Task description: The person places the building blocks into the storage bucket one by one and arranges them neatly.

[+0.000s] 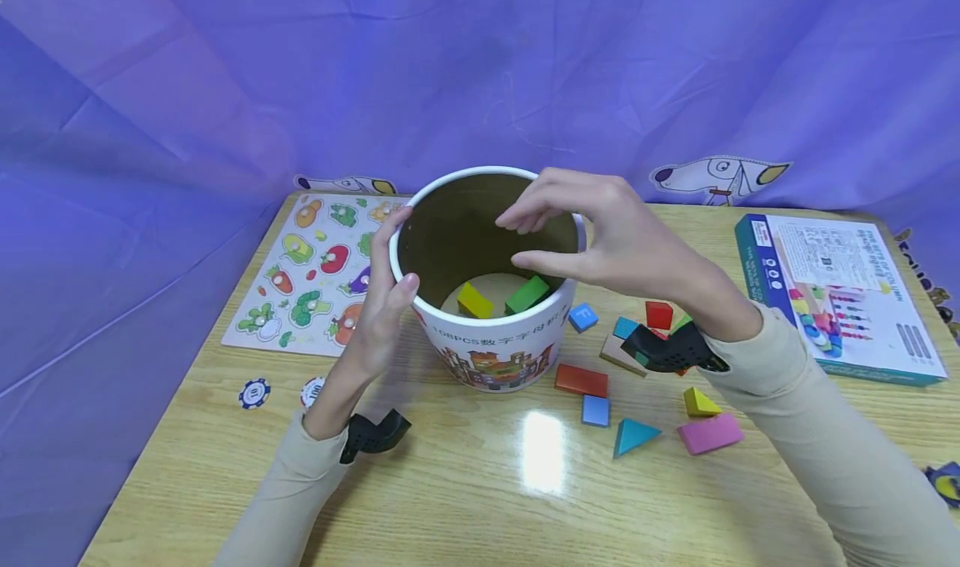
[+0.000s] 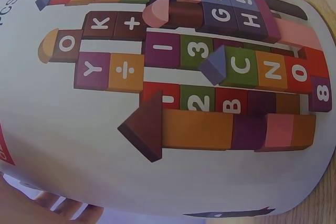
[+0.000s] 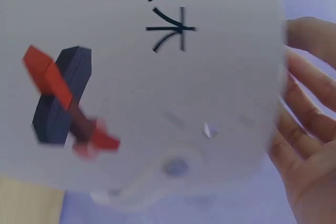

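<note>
A white printed bucket (image 1: 487,342) stands on the table, its opening facing up. On its bottom lie a yellow block (image 1: 476,300) and a green block (image 1: 527,295). My left hand (image 1: 381,317) holds the bucket's left rim, thumb at the edge; in the left wrist view its fingers (image 2: 63,207) show beside the printed wall. Over the right part of the opening is my right hand (image 1: 585,225), thumb and fingers apart with nothing between them. The right wrist view has this hand (image 3: 312,124) beside the bucket's wall (image 3: 220,77).
Right of the bucket lie loose blocks, among them a red block (image 1: 582,380), a blue triangle (image 1: 634,436) and a pink block (image 1: 711,434). A flat box (image 1: 862,317) lies at the far right. At left are a vegetable puzzle board (image 1: 258,300) and a blue-and-white chip (image 1: 255,393).
</note>
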A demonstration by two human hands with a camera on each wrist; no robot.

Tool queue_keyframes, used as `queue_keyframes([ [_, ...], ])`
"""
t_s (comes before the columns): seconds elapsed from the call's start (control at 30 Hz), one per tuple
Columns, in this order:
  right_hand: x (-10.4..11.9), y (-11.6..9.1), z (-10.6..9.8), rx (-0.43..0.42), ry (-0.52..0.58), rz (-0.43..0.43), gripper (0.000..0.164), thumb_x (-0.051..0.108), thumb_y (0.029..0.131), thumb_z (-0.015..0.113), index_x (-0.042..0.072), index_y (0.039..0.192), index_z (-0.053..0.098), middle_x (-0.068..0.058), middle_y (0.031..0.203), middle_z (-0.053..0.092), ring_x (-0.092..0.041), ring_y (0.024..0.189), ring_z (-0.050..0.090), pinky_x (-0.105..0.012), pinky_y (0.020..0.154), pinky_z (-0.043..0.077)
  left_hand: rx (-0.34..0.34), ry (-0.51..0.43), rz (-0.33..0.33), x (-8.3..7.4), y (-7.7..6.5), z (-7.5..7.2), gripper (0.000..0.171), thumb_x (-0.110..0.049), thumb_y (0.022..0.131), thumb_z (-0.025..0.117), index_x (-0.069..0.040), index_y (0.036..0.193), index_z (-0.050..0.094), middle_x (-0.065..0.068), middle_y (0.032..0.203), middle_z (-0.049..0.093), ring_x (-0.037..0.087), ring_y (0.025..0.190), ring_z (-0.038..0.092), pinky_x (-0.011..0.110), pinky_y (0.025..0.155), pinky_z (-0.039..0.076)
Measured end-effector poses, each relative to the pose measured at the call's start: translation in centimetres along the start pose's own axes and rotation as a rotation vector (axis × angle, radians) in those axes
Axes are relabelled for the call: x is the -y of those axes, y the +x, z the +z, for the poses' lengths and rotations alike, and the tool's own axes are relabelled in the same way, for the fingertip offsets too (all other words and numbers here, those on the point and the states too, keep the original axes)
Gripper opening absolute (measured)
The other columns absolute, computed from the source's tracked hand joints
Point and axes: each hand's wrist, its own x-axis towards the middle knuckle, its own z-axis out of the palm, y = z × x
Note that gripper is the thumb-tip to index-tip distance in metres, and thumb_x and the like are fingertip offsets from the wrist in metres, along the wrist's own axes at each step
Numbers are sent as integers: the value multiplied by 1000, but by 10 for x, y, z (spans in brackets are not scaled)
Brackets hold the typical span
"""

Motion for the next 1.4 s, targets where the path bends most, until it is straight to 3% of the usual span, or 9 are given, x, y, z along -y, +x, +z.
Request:
queue_keyframes([
  [0.13, 1, -24, -14, -63, -22, -1, 36, 0, 75, 80, 14, 108, 72, 6, 103, 68, -5, 92, 61, -19, 81, 48, 2, -2, -1, 1, 1, 0, 72, -36, 88, 48, -23, 152, 17, -2, 156, 20, 31, 141, 27, 70, 106, 31],
  [0.33, -16, -81, -30, -109, -65, 123, 44, -11, 70, 78, 10, 108, 72, 4, 102, 67, -8, 96, 62, -15, 88, 48, -8, 2, -1, 1, 0, 0, 72, -38, 88, 48, -23, 152, 18, -1, 157, 20, 33, 141, 26, 69, 108, 29],
  [0.43, -30, -118, -32, -67, -94, 180, 49, -12, 68, 79, 13, 109, 70, 7, 104, 67, -4, 96, 61, -12, 87, 47, -11, 1, 1, 1, 0, 0, 72, -37, 87, 47, -23, 152, 18, -1, 157, 19, 32, 141, 26, 69, 108, 29],
  [0.6, -47, -183, -23, 53, -155, 338, 49, 0, 70, 83, 22, 112, 69, 12, 103, 66, 1, 93, 59, -10, 81, 46, -7, -3, 9, 1, 0, 1, 72, -38, 88, 48, -23, 152, 18, 0, 157, 20, 31, 141, 26, 69, 108, 29],
  [0.77, -51, -226, -13, 101, -125, 492, 42, 10, 75, 83, 22, 112, 69, 9, 104, 66, -2, 92, 59, -11, 79, 47, -3, -3, 8, 0, 0, 1, 73, -39, 88, 48, -22, 152, 18, 1, 157, 20, 32, 141, 26, 70, 107, 30],
  [1.03, -53, -250, -1, 93, -177, 583, 41, 11, 73, 84, 20, 110, 69, 12, 97, 65, 2, 82, 59, -5, 75, 47, -9, -6, 3, 1, 1, 1, 72, -35, 88, 47, -22, 152, 17, 0, 156, 21, 29, 141, 26, 70, 108, 29],
  [1.2, -55, -252, 5, 61, -207, 618, 36, 12, 76, 82, 23, 107, 70, 12, 99, 67, 3, 82, 60, -3, 77, 45, -5, -6, 9, 1, 2, 1, 70, -36, 89, 47, -23, 152, 19, 0, 155, 22, 29, 142, 27, 69, 108, 29],
  [1.4, -58, -247, 11, 33, -195, 596, 35, 8, 77, 80, 21, 107, 69, 7, 101, 67, 2, 80, 62, -5, 75, 46, -10, -13, 6, 1, 1, 1, 72, -37, 88, 48, -22, 152, 18, -1, 156, 21, 30, 142, 27, 68, 109, 29],
])
